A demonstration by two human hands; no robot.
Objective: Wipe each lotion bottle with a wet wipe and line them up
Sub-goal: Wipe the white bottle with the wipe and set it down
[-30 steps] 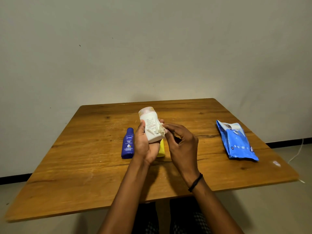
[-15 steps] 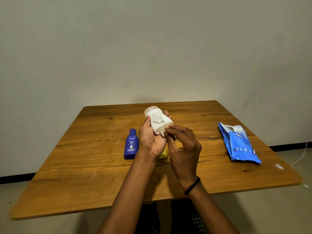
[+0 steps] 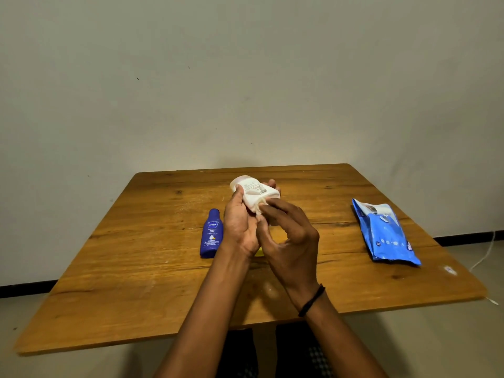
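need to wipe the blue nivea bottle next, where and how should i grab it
Probably the wide lower body of the blue Nivea bottle, pinched across its two long sides from above. It lies flat on the table, label up, narrow cap pointing away, with its left side clear; the left hand crowds its right.

The left hand (image 3: 240, 227) grips a white plastic lotion bottle (image 3: 253, 190) above the wooden table (image 3: 136, 255); the right hand (image 3: 291, 241) pinches a crumpled white wet wipe (image 3: 252, 204) against it.
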